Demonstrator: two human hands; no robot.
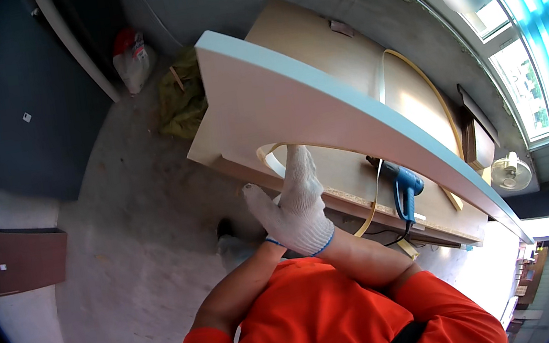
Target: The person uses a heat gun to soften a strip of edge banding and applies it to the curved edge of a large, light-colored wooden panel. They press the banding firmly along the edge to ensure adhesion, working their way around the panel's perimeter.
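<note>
Both my hands wear white knit gloves with blue cuffs, and they overlap at the wrists in front of me. My right hand (303, 192) reaches up with straight fingers to the curved cut-out in a large white panel (308, 108). Its fingertips touch the cut-out's edge, where a thin pale strip (275, 164) curls. My left hand (268, 215) lies close against the right one and is mostly hidden, so its fingers cannot be made out. The panel leans over a workbench, its long curved rim facing up. A blue heat gun (404, 182) rests on the bench, to the right of my hands.
A tan edging strip (370, 214) hangs beside the heat gun, and another strip (441, 94) arcs across the bench board (311, 31). A small fan (510, 172) stands at right. A green sack (183, 100) and a plastic bag (133, 62) sit on the floor behind.
</note>
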